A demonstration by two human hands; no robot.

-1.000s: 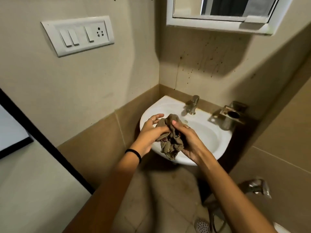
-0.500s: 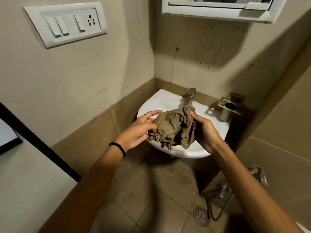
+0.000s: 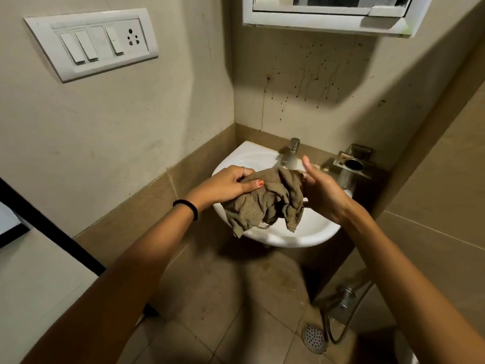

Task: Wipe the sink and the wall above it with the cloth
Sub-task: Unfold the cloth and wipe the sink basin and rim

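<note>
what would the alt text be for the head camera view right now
Two bare hands hold a crumpled brown cloth over a white corner sink, the left hand gripping one end, the right hand the other. Behind them stands a metal tap, and dark drip stains speckle the beige wall below a white-framed mirror.

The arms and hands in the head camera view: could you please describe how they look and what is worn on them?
Both forearms are bare, with no sleeves in view. The left hand has a thin black band around its wrist, a slim ring on one finger and an orange-red painted thumbnail. The right hand shows no wristband; whether it wears a ring cannot be told.
</note>
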